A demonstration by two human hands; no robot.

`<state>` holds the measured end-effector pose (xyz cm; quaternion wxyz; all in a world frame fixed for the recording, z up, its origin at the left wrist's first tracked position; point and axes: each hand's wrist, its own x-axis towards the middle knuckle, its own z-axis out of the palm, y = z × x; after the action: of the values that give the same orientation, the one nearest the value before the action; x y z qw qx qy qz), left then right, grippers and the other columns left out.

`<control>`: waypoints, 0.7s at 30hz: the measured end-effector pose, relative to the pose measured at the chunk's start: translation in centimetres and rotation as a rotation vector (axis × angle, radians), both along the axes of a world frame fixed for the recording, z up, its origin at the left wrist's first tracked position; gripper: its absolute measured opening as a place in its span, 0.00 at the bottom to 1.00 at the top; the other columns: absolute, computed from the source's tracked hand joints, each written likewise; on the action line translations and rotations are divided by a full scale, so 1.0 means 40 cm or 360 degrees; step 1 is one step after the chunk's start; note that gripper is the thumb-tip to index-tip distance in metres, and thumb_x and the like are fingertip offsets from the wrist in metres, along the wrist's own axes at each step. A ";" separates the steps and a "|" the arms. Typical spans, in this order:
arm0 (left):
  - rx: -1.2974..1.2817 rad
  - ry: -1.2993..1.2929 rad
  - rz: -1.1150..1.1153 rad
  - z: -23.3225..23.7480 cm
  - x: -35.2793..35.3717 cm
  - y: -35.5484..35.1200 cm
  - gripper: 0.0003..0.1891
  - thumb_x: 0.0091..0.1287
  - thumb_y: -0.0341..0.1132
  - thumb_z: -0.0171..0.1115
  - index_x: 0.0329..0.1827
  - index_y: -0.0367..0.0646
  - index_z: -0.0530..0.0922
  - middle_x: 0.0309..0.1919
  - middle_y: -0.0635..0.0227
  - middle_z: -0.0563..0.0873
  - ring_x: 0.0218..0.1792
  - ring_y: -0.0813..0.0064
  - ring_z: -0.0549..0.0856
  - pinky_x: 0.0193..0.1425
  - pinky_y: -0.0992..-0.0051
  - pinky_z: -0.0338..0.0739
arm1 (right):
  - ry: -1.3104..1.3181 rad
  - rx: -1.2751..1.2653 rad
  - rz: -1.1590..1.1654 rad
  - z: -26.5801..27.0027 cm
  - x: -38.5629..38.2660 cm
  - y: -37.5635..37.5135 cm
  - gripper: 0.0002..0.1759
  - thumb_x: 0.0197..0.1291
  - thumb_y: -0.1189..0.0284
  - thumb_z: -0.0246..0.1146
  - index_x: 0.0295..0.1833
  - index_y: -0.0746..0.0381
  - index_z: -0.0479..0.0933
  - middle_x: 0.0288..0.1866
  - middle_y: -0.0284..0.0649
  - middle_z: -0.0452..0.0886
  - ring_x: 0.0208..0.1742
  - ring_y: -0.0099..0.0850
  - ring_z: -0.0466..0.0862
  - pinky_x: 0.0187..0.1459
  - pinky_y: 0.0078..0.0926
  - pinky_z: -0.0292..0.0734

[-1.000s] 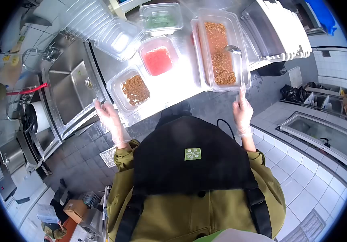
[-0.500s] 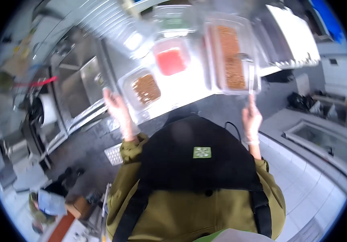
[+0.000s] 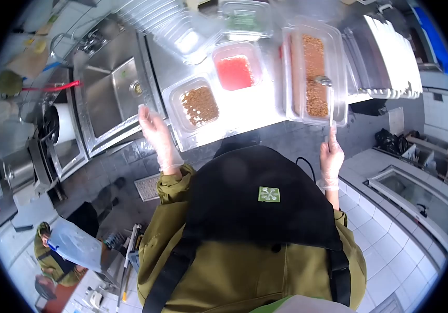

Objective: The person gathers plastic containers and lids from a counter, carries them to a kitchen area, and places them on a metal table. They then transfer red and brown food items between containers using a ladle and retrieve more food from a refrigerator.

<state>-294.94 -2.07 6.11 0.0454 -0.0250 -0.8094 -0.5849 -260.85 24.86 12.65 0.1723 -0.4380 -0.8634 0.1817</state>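
Note:
My left hand, in a clear glove, is at the counter's front left edge beside a clear tub of brown grainy food. Its fingers are stretched out and hold nothing. My right hand, gloved too, grips the handle end of a metal spoon. The spoon's bowl rests over brown crumbly food in a long clear container. Between the two brown foods stands a clear tub with red contents. Behind it is a lidded tub with green contents.
A steel sink lies to the left of the counter. Stacked clear containers stand at the back left, and a stack of white-edged trays at the right. A person carrying a translucent bin is at the lower left.
The view has shifted, so the counter and its tubs appear farther right and slightly higher. The person at lower left shows more fully with the bin. My right hand still holds the spoon.

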 end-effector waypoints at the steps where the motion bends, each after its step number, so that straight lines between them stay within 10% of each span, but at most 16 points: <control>1: -0.0025 -0.0002 -0.0005 0.003 0.000 0.005 0.22 0.68 0.33 0.49 0.63 0.36 0.63 0.57 0.51 0.72 0.58 0.63 0.72 0.62 0.69 0.65 | 0.0011 0.0015 0.0041 0.005 -0.002 0.003 0.40 0.46 0.86 0.55 0.68 0.52 0.61 0.23 0.42 0.67 0.21 0.34 0.67 0.30 0.19 0.69; 8: -0.0040 -0.0024 -0.0110 0.034 -0.015 0.048 0.21 0.69 0.32 0.47 0.64 0.37 0.63 0.56 0.57 0.73 0.58 0.67 0.71 0.63 0.72 0.62 | 0.0292 -0.0049 -0.0091 -0.004 0.007 0.002 0.35 0.50 0.84 0.55 0.67 0.55 0.63 0.22 0.37 0.66 0.21 0.25 0.65 0.31 0.13 0.66; 12: 0.0144 -0.0133 -0.0155 0.045 -0.025 0.070 0.19 0.68 0.32 0.48 0.62 0.36 0.65 0.55 0.58 0.74 0.56 0.68 0.73 0.62 0.73 0.64 | 0.1057 -0.1292 -0.0538 0.114 -0.057 -0.008 0.25 0.60 0.72 0.52 0.63 0.69 0.65 0.23 0.25 0.67 0.21 0.13 0.60 0.23 0.09 0.55; 17: -0.0035 -0.0005 -0.0852 0.153 0.030 0.189 0.16 0.69 0.34 0.50 0.57 0.36 0.70 0.49 0.62 0.79 0.48 0.72 0.78 0.56 0.74 0.71 | 0.1571 -0.1884 -0.0139 0.217 -0.131 -0.018 0.31 0.61 0.65 0.53 0.64 0.74 0.57 0.21 0.26 0.60 0.19 0.13 0.58 0.19 0.10 0.52; 19: 0.1105 -0.0415 -0.1363 0.193 0.093 0.264 0.16 0.69 0.36 0.51 0.55 0.36 0.72 0.46 0.64 0.80 0.44 0.72 0.80 0.54 0.76 0.72 | 0.1344 -0.1702 0.0101 0.253 -0.193 -0.057 0.35 0.61 0.58 0.56 0.63 0.75 0.57 0.21 0.26 0.62 0.20 0.14 0.60 0.24 0.10 0.59; 21: 0.0258 -0.0547 -0.1643 0.291 0.129 0.273 0.17 0.69 0.38 0.52 0.54 0.36 0.72 0.43 0.67 0.80 0.43 0.74 0.79 0.53 0.77 0.71 | 0.1029 -0.1779 0.0550 0.236 -0.228 -0.056 0.39 0.60 0.53 0.57 0.68 0.67 0.55 0.24 0.28 0.68 0.25 0.18 0.67 0.40 0.17 0.68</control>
<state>-289.76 8.87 17.73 -0.3785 -0.3192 -0.6401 -0.5875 -269.96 22.62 22.08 0.1379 -0.2402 -0.6021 0.7488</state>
